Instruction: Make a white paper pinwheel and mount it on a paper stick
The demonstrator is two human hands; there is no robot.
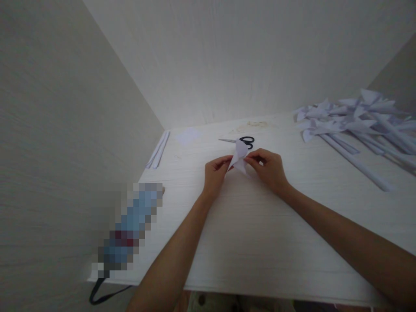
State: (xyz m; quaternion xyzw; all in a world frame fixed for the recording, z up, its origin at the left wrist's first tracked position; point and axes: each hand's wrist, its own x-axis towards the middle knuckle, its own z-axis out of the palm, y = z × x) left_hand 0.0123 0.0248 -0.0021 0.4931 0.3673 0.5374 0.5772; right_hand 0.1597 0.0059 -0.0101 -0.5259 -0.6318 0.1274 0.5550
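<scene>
I am pinching a small folded piece of white paper [239, 157] between both hands over the middle of the pale wooden table [260, 225]: my left hand [215, 172] is gripping its left edge, my right hand [268, 167] its right. Judging by the shape, the folding is only partly done. A heap of finished white paper pinwheels on rolled paper sticks [360, 123] is lying at far right. Black-handled scissors [240, 140] are resting just beyond the paper.
</scene>
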